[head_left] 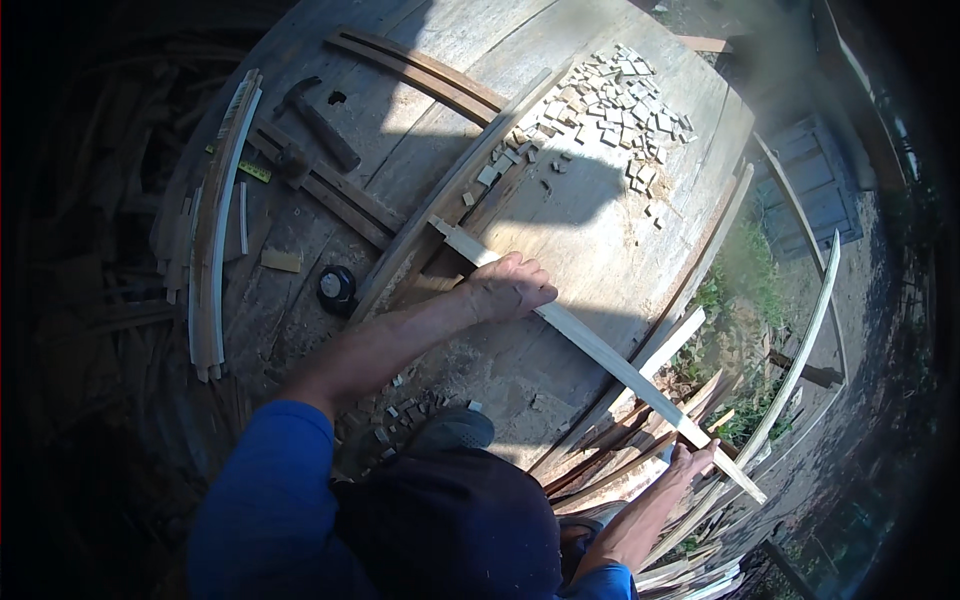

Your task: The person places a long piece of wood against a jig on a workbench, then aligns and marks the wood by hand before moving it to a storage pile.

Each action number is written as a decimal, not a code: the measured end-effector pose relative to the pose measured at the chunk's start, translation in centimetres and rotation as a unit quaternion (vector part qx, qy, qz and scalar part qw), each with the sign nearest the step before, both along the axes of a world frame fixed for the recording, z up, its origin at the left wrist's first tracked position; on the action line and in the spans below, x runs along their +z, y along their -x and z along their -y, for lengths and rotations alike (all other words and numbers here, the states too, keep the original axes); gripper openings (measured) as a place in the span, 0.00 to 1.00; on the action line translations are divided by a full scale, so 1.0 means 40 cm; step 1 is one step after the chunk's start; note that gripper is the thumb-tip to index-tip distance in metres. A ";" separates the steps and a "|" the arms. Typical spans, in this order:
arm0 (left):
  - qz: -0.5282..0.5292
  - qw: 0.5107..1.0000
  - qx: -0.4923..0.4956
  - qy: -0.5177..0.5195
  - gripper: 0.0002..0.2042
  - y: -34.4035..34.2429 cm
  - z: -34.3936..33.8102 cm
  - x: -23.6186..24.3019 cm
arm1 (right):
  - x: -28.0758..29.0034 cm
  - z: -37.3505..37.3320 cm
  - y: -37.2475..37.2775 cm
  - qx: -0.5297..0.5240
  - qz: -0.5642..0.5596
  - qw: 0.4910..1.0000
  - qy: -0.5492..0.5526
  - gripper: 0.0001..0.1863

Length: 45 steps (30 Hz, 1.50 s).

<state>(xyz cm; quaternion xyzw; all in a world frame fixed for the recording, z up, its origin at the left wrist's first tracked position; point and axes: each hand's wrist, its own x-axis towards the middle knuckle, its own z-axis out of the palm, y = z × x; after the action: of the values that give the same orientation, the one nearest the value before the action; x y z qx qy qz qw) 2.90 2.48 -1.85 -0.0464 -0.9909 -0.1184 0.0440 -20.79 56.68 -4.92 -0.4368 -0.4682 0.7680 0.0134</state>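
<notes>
A long pale wooden strip [610, 362] runs diagonally from the middle of the workbench [590, 210] to beyond its right edge. My left hand [510, 286] is wrapped over the strip near its upper left end, which has a narrow stepped tip. Lower right, my right hand [692, 462] holds the strip from beneath, close to its other end. The upper left tip lies by a long wooden rail [455, 190] across the bench. My left fingers partly hide the strip.
Many small wooden offcuts [620, 105] lie scattered at the far side. Left of the rail are a hammer [318, 125], slotted wooden bars [345, 195], a round black tape measure [336, 287] and bundled strips [222, 230]. More long strips [800, 350] lean at the right.
</notes>
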 end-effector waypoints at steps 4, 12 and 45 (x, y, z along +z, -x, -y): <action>0.014 0.999 -0.007 -0.038 0.05 0.018 0.014 -0.002 | -0.019 -0.013 0.016 0.012 0.002 0.999 -0.037 0.30; -0.003 0.999 -0.015 -0.052 0.04 0.048 0.027 0.000 | -0.021 -0.013 0.018 0.004 -0.012 0.998 -0.055 0.27; 0.019 0.999 -0.029 0.002 0.20 -0.069 -0.068 0.019 | 0.000 -0.054 -0.047 0.020 -0.062 0.996 0.054 0.32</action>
<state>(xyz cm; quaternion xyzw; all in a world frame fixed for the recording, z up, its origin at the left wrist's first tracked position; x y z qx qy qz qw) 5.66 5.22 -1.08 -0.0733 -0.9901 -0.1181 0.0219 -18.92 58.84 -4.91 -0.3795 -0.4325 0.8178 0.0032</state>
